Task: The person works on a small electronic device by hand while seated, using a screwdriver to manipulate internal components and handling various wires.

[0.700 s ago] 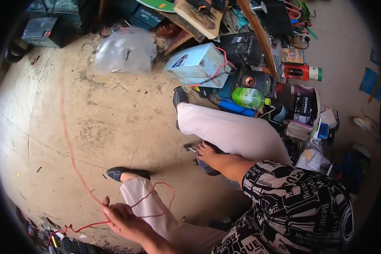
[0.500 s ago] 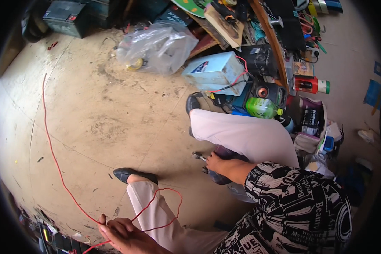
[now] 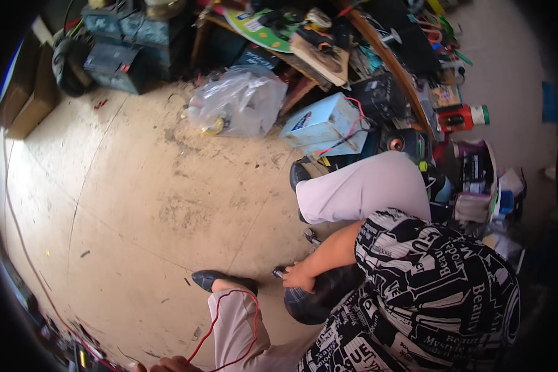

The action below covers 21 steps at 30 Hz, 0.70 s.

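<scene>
Red wire (image 3: 229,322) loops over trouser leg at bottom centre, left hand (image 3: 167,364) pinching it at frame edge; right hand (image 3: 299,278) clenched on dark tool (image 3: 280,271) near black shoe (image 3: 220,280)

Bare concrete floor (image 3: 136,186), stained and cracked. On it: a clear plastic bag (image 3: 239,102), a pale blue box (image 3: 325,127), dark batteries (image 3: 115,59) at the back, a thin red wire (image 3: 18,235) along the left.
</scene>
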Tool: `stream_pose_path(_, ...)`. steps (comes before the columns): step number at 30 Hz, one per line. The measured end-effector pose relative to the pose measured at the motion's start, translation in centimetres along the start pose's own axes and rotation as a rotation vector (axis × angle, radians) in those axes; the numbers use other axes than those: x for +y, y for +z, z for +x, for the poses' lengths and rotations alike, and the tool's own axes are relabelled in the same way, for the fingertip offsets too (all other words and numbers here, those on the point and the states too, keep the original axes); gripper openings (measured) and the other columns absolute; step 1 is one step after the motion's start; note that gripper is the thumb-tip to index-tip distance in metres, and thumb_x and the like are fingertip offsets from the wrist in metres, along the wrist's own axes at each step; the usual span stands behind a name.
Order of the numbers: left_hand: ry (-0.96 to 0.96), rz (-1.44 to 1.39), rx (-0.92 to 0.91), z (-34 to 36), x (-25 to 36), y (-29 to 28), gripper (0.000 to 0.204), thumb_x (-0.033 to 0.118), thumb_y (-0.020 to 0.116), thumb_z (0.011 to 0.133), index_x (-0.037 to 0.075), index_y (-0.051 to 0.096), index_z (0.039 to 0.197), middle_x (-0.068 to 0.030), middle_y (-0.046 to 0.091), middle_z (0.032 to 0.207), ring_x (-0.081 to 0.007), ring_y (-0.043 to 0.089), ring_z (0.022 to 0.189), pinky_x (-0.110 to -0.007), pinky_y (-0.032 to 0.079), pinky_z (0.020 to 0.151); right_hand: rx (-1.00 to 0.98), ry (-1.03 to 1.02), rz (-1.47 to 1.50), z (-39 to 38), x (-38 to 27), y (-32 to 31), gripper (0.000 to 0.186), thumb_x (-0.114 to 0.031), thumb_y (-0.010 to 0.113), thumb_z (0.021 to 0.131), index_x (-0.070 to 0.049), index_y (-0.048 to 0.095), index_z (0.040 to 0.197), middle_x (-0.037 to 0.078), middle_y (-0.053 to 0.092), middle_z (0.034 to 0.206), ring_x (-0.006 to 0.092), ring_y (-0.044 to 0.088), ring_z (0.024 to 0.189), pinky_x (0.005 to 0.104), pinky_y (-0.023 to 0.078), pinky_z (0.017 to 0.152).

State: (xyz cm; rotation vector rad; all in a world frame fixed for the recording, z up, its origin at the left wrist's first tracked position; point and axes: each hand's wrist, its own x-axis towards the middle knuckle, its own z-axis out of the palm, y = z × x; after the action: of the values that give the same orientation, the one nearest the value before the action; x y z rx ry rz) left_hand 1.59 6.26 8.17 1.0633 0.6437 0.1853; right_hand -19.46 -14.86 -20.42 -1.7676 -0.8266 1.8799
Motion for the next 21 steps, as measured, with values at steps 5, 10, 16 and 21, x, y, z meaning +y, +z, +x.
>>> stream_pose_path(5,0.103,0.004,-0.169,-1.9,-0.2,0.4,0.028,0.019,0.045,0.098,-0.003,0.047,0.116,0.0016,0.031,0.057,-0.0084,0.029,0.052,-0.023,0.027,0.05,-0.009,-0.105,-0.058,1.9,0.4,1.4,0.081,-0.032,0.081,0.059,-0.011,0.043,0.127,0.013,0.045,0.126,0.0358,0.042,0.117,0.045,0.041,0.094)
stream_pose_path(10,0.129,0.085,-0.237,-4.1,-1.1,0.4,0.032,0.012,0.043,0.095,-0.005,0.045,0.122,0.0042,0.029,0.061,-0.0072,0.028,0.053,-0.023,0.024,0.049,0.049,-0.171,-0.181,8.5,2.0,4.0,0.057,-0.027,0.074,0.063,-0.009,0.051,0.113,0.013,0.052,0.115,0.0344,0.049,0.107,0.0448,0.044,0.087)
stream_pose_path(16,0.611,0.875,-0.295,-3.4,-2.9,-1.4,0.038,0.008,0.054,0.09,-0.007,0.046,0.124,0.0017,0.035,0.064,-0.009,0.034,0.055,-0.022,0.028,0.05,0.329,0.027,-0.272,5.3,2.8,-9.0,0.025,-0.018,0.063,0.07,-0.007,0.064,0.092,0.013,0.063,0.097,0.0321,0.059,0.093,0.0445,0.049,0.075)
stream_pose_path(21,0.08,0.289,-0.274,-2.0,-4.0,-2.8,0.043,0.024,0.049,0.097,-0.005,0.043,0.128,0.0042,0.023,0.064,-0.0043,0.025,0.054,-0.019,0.024,0.048,0.533,0.365,-0.349,-11.4,3.8,-19.2,0.028,-0.017,0.057,0.076,-0.006,0.067,0.099,0.014,0.066,0.1,0.0316,0.062,0.093,0.046,0.05,0.074)
